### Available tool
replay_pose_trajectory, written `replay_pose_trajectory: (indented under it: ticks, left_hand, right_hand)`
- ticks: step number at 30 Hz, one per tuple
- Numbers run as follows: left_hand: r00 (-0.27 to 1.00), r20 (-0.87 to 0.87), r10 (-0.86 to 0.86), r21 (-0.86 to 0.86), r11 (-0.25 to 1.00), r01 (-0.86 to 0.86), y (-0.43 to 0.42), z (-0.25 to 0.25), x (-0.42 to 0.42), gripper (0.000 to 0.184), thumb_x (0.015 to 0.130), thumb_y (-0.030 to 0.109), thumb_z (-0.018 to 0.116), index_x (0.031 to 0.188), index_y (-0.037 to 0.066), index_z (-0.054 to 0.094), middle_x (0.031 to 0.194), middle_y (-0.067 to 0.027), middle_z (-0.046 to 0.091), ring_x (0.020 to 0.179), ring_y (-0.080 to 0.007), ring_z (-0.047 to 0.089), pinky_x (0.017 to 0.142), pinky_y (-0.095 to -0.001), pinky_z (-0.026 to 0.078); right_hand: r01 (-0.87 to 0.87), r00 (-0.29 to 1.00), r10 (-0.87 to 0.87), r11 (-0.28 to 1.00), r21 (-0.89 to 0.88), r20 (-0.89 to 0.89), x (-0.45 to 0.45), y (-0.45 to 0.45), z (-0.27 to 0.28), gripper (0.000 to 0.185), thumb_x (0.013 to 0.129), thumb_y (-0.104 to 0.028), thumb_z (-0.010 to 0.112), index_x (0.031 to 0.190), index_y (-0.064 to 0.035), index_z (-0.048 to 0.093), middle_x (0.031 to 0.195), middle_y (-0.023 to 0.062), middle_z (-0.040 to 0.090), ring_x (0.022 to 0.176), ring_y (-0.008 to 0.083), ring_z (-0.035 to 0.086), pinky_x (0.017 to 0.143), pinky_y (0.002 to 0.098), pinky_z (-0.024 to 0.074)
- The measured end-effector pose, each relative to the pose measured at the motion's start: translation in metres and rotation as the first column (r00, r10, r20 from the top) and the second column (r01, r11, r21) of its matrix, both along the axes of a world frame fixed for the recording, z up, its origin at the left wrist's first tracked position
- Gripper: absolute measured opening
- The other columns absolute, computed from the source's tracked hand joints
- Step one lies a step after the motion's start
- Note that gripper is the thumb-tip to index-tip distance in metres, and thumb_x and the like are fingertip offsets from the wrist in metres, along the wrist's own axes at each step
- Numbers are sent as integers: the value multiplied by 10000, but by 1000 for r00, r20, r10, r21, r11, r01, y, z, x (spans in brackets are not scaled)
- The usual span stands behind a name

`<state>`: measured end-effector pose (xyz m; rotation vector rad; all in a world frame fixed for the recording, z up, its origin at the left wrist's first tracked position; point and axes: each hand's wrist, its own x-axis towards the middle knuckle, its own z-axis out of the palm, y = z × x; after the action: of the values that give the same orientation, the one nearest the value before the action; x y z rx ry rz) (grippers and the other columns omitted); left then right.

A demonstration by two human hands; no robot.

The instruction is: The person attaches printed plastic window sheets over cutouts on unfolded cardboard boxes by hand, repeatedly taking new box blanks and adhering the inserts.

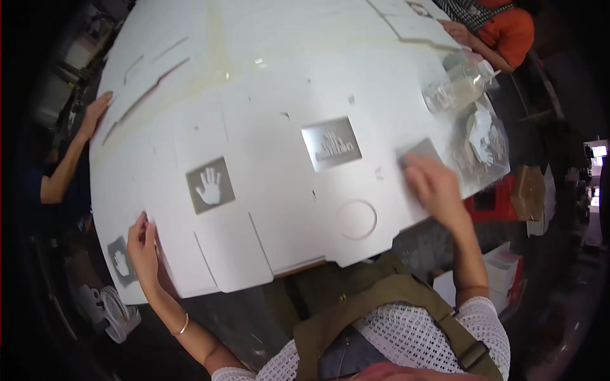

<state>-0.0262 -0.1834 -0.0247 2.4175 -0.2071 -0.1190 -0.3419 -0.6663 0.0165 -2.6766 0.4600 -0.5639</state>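
My left hand [143,247] rests at the table's left front, its fingers pinched round something small and dark that I cannot make out. Beside it lies a grey plate with a small white hand shape [121,260]. Toward the right, my right hand [432,184] touches a grey square plate [424,155] near its left edge; the fingers are bent together and partly blurred. Between my hands lie a grey square with a white hand shape [210,185] and a shiny square plate with raised white lettering [331,145].
The white table [254,95] has raised board edges and a round ring mark. At the right are a clear bottle [454,89] and a clear bag [486,143] holding white pieces. Other people's hands touch the table at the left [95,114] and upper right [459,33].
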Motion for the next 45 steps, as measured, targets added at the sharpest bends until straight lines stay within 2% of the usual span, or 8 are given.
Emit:
replay_pose_trajectory:
  ticks: [1, 4, 10, 20, 27, 32, 36, 45]
  left_hand:
    - [1000, 28, 7, -4, 1000, -7, -1, 9, 1, 304, 912, 128, 579, 1196, 24, 613, 1002, -69, 629, 828, -113, 559, 719, -237, 457]
    - [996, -9, 92, -13, 996, -92, -1, 23, -1, 314, 926, 152, 570, 1220, 48, 608, 1012, -56, 627, 799, -94, 541, 680, -225, 450]
    - [978, 163, 130, -44, 991, -124, 42, 21, 6, 311, 947, 200, 551, 1217, 58, 615, 1005, -34, 639, 781, -76, 533, 676, -218, 444]
    - [980, 195, 45, -86, 996, -29, -3, 46, -19, 308, 963, 211, 525, 1216, 62, 619, 1055, -40, 656, 842, -72, 541, 755, -223, 434]
    - [984, 149, -95, -126, 985, 114, -67, 63, -43, 276, 962, 158, 521, 1187, 42, 632, 1027, -48, 654, 848, -91, 563, 774, -235, 454]
    - [891, 209, -403, 37, 914, 404, -127, 91, -74, 228, 930, 43, 526, 1115, -13, 646, 947, -99, 660, 863, -143, 610, 773, -256, 475]
    - [885, 220, -411, 77, 911, 405, -148, 101, -85, 212, 904, 12, 540, 1085, -25, 645, 931, -117, 662, 865, -167, 621, 775, -264, 476]
    - [523, 103, -846, 93, 532, 842, -220, 77, -129, 391, 731, -11, 675, 1117, 17, 620, 1154, -110, 605, 992, -294, 601, 795, -350, 522]
  right_hand:
    - [234, 952, -210, 968, 90, -222, -5, -22, 17, 184, 870, -87, 597, 1026, -12, 661, 820, 162, 645, 703, 217, 625, 667, 295, 480]
    - [384, 922, -376, 866, 321, -88, -31, -87, 1, 190, 814, -121, 687, 926, 28, 649, 766, 107, 644, 694, 144, 590, 668, 273, 477]
    - [393, 783, -358, 919, -42, -508, -17, -71, 17, 365, 650, -236, 818, 851, 3, 629, 777, 105, 630, 698, 215, 600, 640, 313, 474]
    - [380, 894, -224, 837, 394, -388, -23, -90, -8, 230, 690, -125, 782, 679, 23, 605, 570, 23, 537, 545, 85, 457, 529, 269, 403]
    - [359, 908, -211, 838, 412, -362, -34, -92, -11, 161, 763, -105, 718, 745, 44, 662, 611, 40, 602, 561, 78, 503, 543, 264, 417]
    - [42, 995, -75, 903, 427, 61, -46, -110, 10, 139, 826, -68, 646, 905, 31, 701, 613, 55, 590, 532, 92, 502, 509, 255, 392]
    - [156, 961, -277, 539, 828, -1, -24, -95, 31, 164, 876, -39, 592, 997, 24, 683, 677, 19, 592, 504, 29, 459, 445, 154, 338]
    - [56, 994, 59, 436, 898, -91, 97, -21, -6, 89, 824, -51, 678, 899, -4, 688, 670, -16, 619, 543, 16, 465, 478, 164, 335]
